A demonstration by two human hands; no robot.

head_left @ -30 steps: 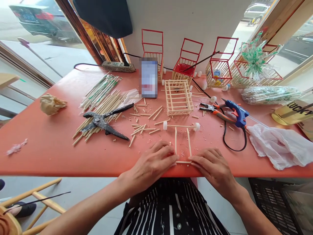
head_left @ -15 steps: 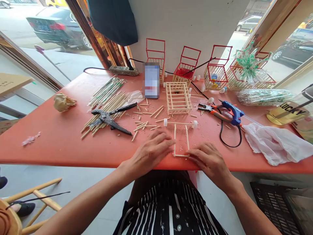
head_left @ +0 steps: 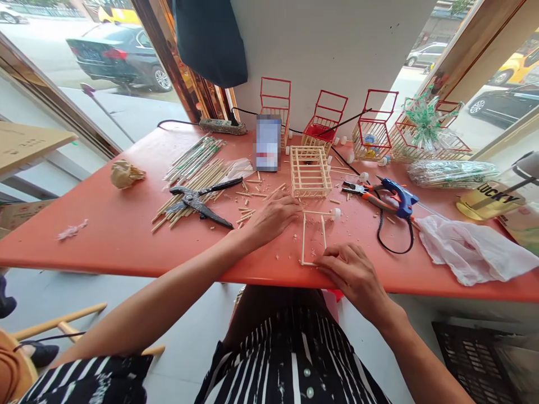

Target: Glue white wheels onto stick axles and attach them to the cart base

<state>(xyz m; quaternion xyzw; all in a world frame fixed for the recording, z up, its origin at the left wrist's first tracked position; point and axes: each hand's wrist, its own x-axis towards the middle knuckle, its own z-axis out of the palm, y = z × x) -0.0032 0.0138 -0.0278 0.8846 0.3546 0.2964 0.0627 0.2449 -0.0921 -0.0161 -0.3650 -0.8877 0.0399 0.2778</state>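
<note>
A three-sided frame of thin wooden sticks (head_left: pixel 304 241) lies flat close to the table's front edge. The fingers of my right hand (head_left: pixel 349 269) are closed on its near right corner, hiding that joint. My left hand (head_left: pixel 278 216), its fingers stretched forward, reaches over cut stick pieces (head_left: pixel 246 214) left of the frame. Across the frame's far end lies a stick axle (head_left: pixel 315 212) with a white wheel (head_left: pixel 336 214) on its right end; my left hand covers the other end. Just beyond stands a small slatted stick basket (head_left: pixel 310 173).
Black-handled pliers (head_left: pixel 202 202) rest on a pile of long sticks (head_left: pixel 185 193) at left. Orange-handled pliers (head_left: pixel 366 193) and a blue glue gun (head_left: pixel 398 197) lie right. Behind are a phone (head_left: pixel 268 143) and red-trimmed carts (head_left: pixel 373 132). A white plastic bag (head_left: pixel 467 247) sits at right.
My left hand has moved forward, away from the frame's left side and over the cut sticks. My right hand stays at the frame's near right corner. The view has shifted slightly.
</note>
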